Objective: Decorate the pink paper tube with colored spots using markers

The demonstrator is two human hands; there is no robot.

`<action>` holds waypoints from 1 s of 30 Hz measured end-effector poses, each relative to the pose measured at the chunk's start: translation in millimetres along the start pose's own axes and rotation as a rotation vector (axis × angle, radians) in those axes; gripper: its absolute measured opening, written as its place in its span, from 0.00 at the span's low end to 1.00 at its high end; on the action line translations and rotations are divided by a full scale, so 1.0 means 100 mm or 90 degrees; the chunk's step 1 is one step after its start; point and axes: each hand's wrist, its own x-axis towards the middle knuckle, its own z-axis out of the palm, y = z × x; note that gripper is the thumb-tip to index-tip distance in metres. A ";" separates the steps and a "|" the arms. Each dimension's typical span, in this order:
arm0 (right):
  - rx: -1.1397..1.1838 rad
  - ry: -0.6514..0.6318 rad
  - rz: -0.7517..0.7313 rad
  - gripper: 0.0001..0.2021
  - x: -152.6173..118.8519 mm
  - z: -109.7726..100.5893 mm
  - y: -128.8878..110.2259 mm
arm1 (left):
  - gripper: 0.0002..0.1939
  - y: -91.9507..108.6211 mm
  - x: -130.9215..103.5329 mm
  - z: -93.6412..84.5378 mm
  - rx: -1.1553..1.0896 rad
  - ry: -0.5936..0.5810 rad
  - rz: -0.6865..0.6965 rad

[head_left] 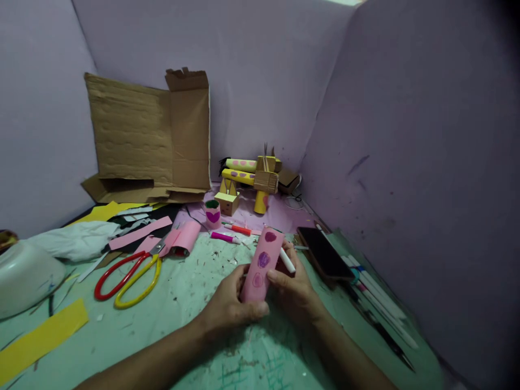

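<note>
A pink paper tube [264, 246] with three purple and pink spots in a row stands tilted between my hands. My left hand [229, 303] grips its lower end, the thumb across the bottom. My right hand [296, 284] has its thumb on the tube's right edge and also holds a white marker [287, 260] between its fingers. Beyond the tube lie a magenta marker [223, 237] and a red-orange marker [239, 230]. A pink cup-like roll [212, 215] with a purple heart is upright behind them.
Scissors [138, 279] with red and yellow handles, pink paper [187, 238] and a yellow strip [49, 336] lie left. A white bowl [24, 279] is far left. On the right are a phone [325, 252] and several pens. Cardboard [150, 135] and yellow spotted figures [266, 181] stand behind.
</note>
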 end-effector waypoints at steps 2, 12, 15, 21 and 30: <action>-0.020 0.000 -0.016 0.29 0.01 -0.01 0.02 | 0.27 -0.01 -0.02 0.00 0.082 0.011 0.029; -0.189 0.324 -0.260 0.20 0.04 -0.18 -0.17 | 0.10 0.03 0.01 -0.10 0.027 0.204 -0.055; -0.299 0.349 -0.329 0.20 0.04 -0.19 -0.23 | 0.09 0.03 0.03 -0.12 0.015 0.194 -0.062; -0.396 0.329 -0.375 0.19 0.03 -0.22 -0.20 | 0.13 0.04 0.02 -0.09 0.096 0.150 -0.085; -0.368 0.268 -0.382 0.18 -0.03 -0.10 -0.14 | 0.08 0.07 0.03 -0.07 0.124 0.152 -0.134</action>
